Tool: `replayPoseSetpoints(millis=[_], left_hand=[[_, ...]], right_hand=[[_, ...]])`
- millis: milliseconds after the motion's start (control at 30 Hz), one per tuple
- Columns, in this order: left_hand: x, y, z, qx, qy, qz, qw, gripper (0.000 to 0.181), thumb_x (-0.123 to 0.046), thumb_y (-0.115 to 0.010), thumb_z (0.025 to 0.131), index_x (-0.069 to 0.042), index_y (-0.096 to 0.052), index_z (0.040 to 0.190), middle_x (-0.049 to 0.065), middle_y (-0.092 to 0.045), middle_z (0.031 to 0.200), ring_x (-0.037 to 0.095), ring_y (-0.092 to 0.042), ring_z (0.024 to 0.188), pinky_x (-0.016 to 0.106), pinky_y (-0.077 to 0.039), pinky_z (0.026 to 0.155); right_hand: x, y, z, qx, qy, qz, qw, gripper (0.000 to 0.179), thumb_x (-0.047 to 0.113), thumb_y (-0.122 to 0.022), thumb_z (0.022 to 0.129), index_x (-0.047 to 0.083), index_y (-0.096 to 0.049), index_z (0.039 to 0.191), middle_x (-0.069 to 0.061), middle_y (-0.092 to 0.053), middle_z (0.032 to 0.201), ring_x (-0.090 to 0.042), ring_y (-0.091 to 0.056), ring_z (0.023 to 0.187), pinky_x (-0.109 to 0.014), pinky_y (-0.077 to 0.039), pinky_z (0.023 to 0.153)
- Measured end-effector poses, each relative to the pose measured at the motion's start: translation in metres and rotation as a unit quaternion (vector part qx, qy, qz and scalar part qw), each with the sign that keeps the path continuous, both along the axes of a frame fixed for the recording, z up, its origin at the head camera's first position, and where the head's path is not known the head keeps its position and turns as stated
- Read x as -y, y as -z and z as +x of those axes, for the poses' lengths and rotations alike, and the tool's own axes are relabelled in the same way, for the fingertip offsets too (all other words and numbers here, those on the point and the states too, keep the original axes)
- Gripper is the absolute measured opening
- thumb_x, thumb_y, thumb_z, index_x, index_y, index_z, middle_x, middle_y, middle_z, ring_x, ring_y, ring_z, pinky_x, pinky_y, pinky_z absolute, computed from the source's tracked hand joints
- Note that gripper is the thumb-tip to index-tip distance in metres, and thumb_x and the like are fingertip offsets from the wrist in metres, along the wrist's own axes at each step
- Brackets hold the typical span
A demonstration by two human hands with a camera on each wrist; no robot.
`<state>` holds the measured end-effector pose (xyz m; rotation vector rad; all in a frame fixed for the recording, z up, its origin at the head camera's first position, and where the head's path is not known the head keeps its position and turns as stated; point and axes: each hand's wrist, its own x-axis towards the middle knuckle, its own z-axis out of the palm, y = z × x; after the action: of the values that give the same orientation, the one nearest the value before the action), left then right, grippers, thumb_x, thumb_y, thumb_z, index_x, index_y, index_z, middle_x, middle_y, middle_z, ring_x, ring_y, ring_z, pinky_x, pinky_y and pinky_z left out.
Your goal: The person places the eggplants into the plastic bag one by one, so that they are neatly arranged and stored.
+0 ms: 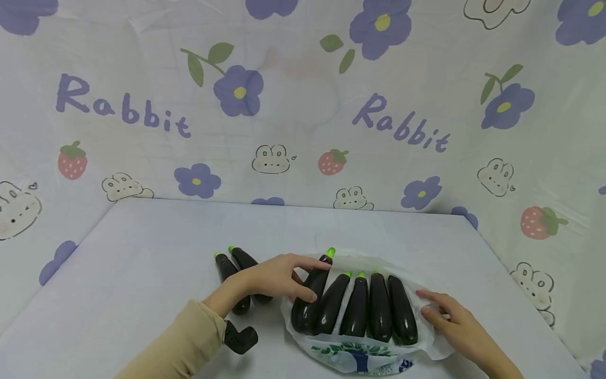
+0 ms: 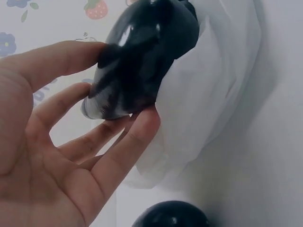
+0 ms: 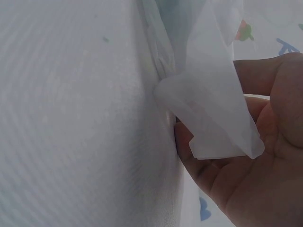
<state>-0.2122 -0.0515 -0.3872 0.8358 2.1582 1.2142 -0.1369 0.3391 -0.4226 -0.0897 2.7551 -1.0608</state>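
My left hand [image 1: 284,276] grips the leftmost eggplant [image 1: 310,302], a glossy dark one with a bright green stem. Its thumb and fingers lie on opposite sides of that eggplant in the left wrist view. Several more eggplants [image 1: 355,308] lie side by side on the white plastic bag [image 1: 331,345], stems pointing away. At the bag's right edge, my right hand [image 1: 450,318] touches the plastic with thumb and fingers spread apart. A loose flap of the bag [image 3: 218,109] hangs over part of this hand in the right wrist view, hiding the thumb's tip.
Two eggplants [image 1: 226,273] lie on the white table [image 1: 142,263] left of the bag, partly behind the left forearm. A black device [image 1: 241,339] is at the left wrist. Behind the table hangs a printed cloth [image 1: 303,105] with flowers and rabbits.
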Motion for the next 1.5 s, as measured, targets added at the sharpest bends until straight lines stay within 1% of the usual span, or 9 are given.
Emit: replayPoseSetpoints(millis=[167, 300, 367, 467, 600, 767, 967, 1100, 1500], left_hand=[[0.005, -0.002, 0.0, 0.009, -0.012, -0.011, 0.9998, 0.06, -0.019, -0.077, 0.086, -0.033, -0.054, 0.14, 0.01, -0.045, 0.144, 0.024, -0.067, 0.073, 0.038, -0.054, 0.069], [0.001, 0.0, 0.0, 0.015, -0.001, -0.029, 0.9995, 0.061, -0.016, -0.077, 0.085, -0.028, -0.055, 0.141, 0.003, -0.047, 0.143, 0.026, -0.063, 0.063, 0.037, -0.054, 0.066], [-0.001, 0.002, 0.0, 0.019, 0.004, -0.03, 0.9994, 0.062, -0.015, -0.077, 0.085, -0.025, -0.055, 0.142, 0.001, -0.048, 0.144, 0.027, -0.063, 0.065, 0.037, -0.054, 0.065], [-0.006, 0.005, 0.001, 0.024, 0.004, -0.029, 0.9993, 0.063, -0.014, -0.078, 0.085, -0.023, -0.055, 0.143, 0.004, -0.048, 0.144, 0.025, -0.066, 0.091, 0.035, -0.055, 0.065], [-0.009, 0.01, 0.002, 0.027, 0.001, -0.025, 0.9993, 0.062, -0.016, -0.078, 0.086, -0.023, -0.055, 0.142, 0.008, -0.048, 0.144, 0.026, -0.052, 0.124, 0.033, -0.056, 0.068], [-0.01, 0.017, 0.001, 0.027, -0.002, -0.02, 0.9994, 0.06, -0.021, -0.079, 0.086, -0.025, -0.057, 0.141, -0.001, -0.049, 0.143, 0.025, -0.055, 0.117, 0.032, -0.055, 0.068], [-0.01, 0.021, 0.001, 0.045, -0.012, -0.009, 0.9989, 0.058, -0.023, -0.079, 0.086, -0.027, -0.058, 0.14, -0.004, -0.05, 0.142, 0.023, -0.059, 0.109, 0.031, -0.054, 0.07], [-0.011, 0.022, 0.001, 0.054, -0.018, -0.007, 0.9984, 0.058, -0.024, -0.079, 0.086, -0.028, -0.058, 0.14, -0.001, -0.05, 0.142, 0.021, -0.055, 0.118, 0.031, -0.054, 0.072], [-0.012, 0.019, 0.003, 0.066, -0.026, 0.005, 0.9975, 0.059, -0.021, -0.08, 0.086, -0.024, -0.057, 0.14, 0.013, -0.049, 0.141, 0.015, -0.064, 0.092, 0.032, -0.054, 0.07]], right_hand=[[0.001, 0.0, -0.001, -0.002, -0.001, 0.001, 1.0, 0.056, 0.04, -0.056, 0.1, 0.007, -0.048, 0.145, -0.026, -0.041, 0.143, -0.041, -0.052, 0.116, -0.056, -0.048, 0.087], [0.002, -0.001, -0.002, -0.001, -0.001, 0.005, 1.0, 0.056, 0.04, -0.056, 0.1, 0.007, -0.047, 0.145, -0.026, -0.042, 0.142, -0.04, -0.053, 0.115, -0.056, -0.049, 0.086], [0.002, 0.0, -0.002, 0.001, 0.0, 0.007, 1.0, 0.057, 0.041, -0.056, 0.1, 0.006, -0.047, 0.145, -0.027, -0.042, 0.142, -0.04, -0.053, 0.115, -0.056, -0.049, 0.086], [0.003, 0.0, -0.002, 0.006, 0.0, 0.008, 0.9999, 0.058, 0.042, -0.055, 0.1, 0.007, -0.047, 0.145, -0.027, -0.04, 0.143, -0.04, -0.052, 0.116, -0.056, -0.048, 0.087], [0.003, 0.0, -0.002, 0.004, 0.0, 0.007, 1.0, 0.057, 0.041, -0.056, 0.1, 0.008, -0.047, 0.145, -0.025, -0.041, 0.143, -0.039, -0.053, 0.116, -0.056, -0.048, 0.087], [0.003, 0.0, -0.003, -0.005, -0.006, 0.009, 0.9999, 0.055, 0.04, -0.055, 0.101, 0.007, -0.048, 0.144, -0.027, -0.041, 0.142, -0.042, -0.053, 0.116, -0.057, -0.047, 0.088], [0.004, -0.001, -0.003, 0.007, 0.002, 0.017, 0.9998, 0.059, 0.044, -0.055, 0.1, 0.007, -0.047, 0.145, -0.027, -0.04, 0.144, -0.045, -0.05, 0.119, -0.06, -0.046, 0.089], [0.002, -0.001, -0.003, 0.012, 0.006, 0.022, 0.9997, 0.061, 0.047, -0.055, 0.099, 0.008, -0.047, 0.145, -0.027, -0.039, 0.144, -0.045, -0.05, 0.119, -0.06, -0.046, 0.089], [0.0, 0.0, -0.003, 0.029, 0.016, 0.022, 0.9992, 0.062, 0.047, -0.055, 0.099, 0.008, -0.045, 0.147, -0.028, -0.037, 0.145, -0.045, -0.049, 0.12, -0.059, -0.047, 0.088]])
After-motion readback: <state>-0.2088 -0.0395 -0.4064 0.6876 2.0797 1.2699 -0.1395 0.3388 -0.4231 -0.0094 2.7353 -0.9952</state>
